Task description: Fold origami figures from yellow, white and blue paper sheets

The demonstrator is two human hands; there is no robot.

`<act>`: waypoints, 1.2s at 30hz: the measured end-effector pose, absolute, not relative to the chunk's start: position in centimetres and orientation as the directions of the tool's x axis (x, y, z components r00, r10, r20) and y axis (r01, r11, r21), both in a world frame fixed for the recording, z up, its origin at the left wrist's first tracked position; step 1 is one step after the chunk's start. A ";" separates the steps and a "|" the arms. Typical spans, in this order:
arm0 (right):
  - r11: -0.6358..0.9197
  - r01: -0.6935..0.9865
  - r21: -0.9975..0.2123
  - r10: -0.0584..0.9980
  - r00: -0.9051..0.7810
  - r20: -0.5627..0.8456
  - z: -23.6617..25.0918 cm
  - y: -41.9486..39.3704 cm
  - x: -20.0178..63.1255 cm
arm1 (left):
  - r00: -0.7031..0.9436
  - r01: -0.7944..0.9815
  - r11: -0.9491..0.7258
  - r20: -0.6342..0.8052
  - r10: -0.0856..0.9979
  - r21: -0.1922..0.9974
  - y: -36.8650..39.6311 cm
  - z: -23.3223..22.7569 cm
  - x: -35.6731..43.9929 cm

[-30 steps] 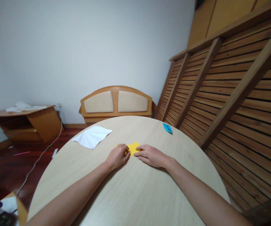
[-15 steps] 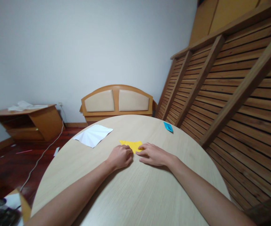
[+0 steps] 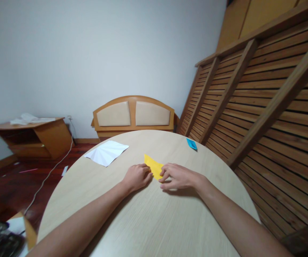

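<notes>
A small piece of yellow paper (image 3: 154,167) with straight, folded-looking edges lies slanted between my two hands, one pointed corner facing away from me. My left hand (image 3: 137,176) rests on the table with curled fingers, its fingertips closed at the paper's left edge. From the other side my right hand (image 3: 179,175) pinches the near right end of the paper between thumb and fingers. The right fingers cover part of that end. Which folds the paper has underneath cannot be seen.
The round pale wooden table (image 3: 154,221) carries a creased white sheet (image 3: 107,153) at its left and a small blue folded paper (image 3: 191,144) at the far right. Wooden slats (image 3: 250,107) lean on the right; a low cabinet (image 3: 36,139) stands at left.
The yellow paper has turned clockwise, its far corner swinging right and its right end coming nearer to me. My right hand has shifted slightly right with it; my left hand has barely moved.
</notes>
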State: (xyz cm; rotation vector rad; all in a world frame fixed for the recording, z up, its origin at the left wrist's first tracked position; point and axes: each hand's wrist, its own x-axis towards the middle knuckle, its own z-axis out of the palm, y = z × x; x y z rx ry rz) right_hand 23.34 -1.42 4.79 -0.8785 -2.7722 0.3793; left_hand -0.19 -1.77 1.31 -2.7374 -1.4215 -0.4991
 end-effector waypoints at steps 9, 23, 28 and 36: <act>0.766 0.501 -0.402 0.604 -0.776 0.183 4.3 -1.0 23.8 | 0.566 0.771 -0.615 0.264 0.781 0.167 -1.8 1.4 -0.5; 0.702 0.500 -0.507 0.673 -0.699 0.241 2.4 0.9 25.2 | 0.646 0.707 -0.691 0.259 0.718 0.152 -1.6 0.8 -1.3; 0.719 0.459 -0.521 0.664 -0.676 0.320 2.0 1.2 25.0 | 0.665 0.692 -0.705 0.245 0.705 0.152 -1.8 0.9 -1.3; 0.720 0.474 -0.506 0.672 -0.658 0.340 2.2 1.1 24.8 | 0.683 0.669 -0.725 0.246 0.687 0.167 -1.8 0.9 -1.4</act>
